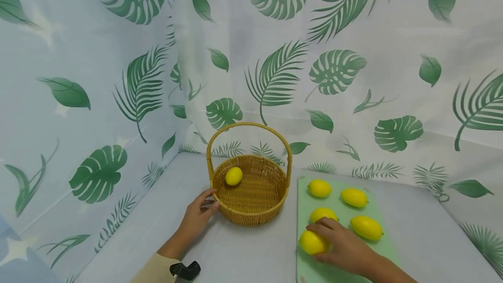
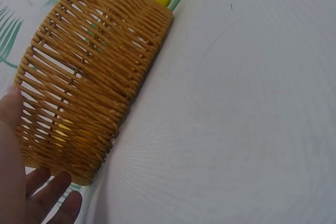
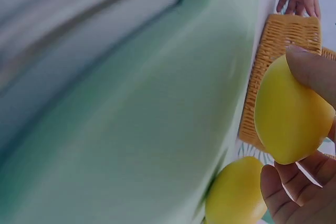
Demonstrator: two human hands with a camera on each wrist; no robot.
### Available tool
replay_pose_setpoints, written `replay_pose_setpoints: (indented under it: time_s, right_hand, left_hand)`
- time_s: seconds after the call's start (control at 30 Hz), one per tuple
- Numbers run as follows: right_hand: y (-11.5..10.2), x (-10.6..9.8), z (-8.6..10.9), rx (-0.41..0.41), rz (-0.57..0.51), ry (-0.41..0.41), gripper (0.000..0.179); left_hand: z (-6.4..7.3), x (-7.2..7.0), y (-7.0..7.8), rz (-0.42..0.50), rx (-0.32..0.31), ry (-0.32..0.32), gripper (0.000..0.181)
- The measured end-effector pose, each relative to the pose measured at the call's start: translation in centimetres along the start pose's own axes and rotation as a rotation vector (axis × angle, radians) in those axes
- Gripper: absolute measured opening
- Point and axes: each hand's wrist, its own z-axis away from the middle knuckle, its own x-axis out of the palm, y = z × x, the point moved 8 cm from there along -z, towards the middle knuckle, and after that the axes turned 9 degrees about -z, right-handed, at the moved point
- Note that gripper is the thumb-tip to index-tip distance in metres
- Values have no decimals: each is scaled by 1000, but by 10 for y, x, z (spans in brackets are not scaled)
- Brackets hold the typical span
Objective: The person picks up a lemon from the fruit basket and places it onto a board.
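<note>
My right hand grips a yellow lemon over the near part of a pale green board. In the right wrist view, thumb and fingers lie on opposite sides of that lemon, and another lemon is just beyond. At the left side of a round wicker basket, my left hand touches the rim with loosely bent fingers. The left wrist view has the thumb by the basket's upper edge and the fingertips near its lower side. One lemon lies inside the basket.
Several more lemons rest on the board, including one lemon at the back left and another lemon on the right. A tall arched handle rises over the basket. Leaf-printed cloth hangs behind the pale table.
</note>
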Motion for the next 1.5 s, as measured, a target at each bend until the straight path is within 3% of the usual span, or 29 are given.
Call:
replay_pose_setpoints:
  time_s: [0.2, 0.53, 1.2, 1.5]
  right_hand:
    - [6, 1, 8, 17, 16, 17, 62]
    - [17, 2, 18, 139, -44, -19, 67]
    - [24, 2, 29, 93, -3, 61, 65]
    - [33, 8, 32, 180, -75, 15, 70]
  left_hand:
    - [-4, 1, 2, 22, 1, -11, 51]
    - [-5, 0, 1, 8, -27, -17, 54]
    - [-5, 0, 0, 5, -38, -11, 55]
    - [0, 1, -3, -3, -28, -8, 52]
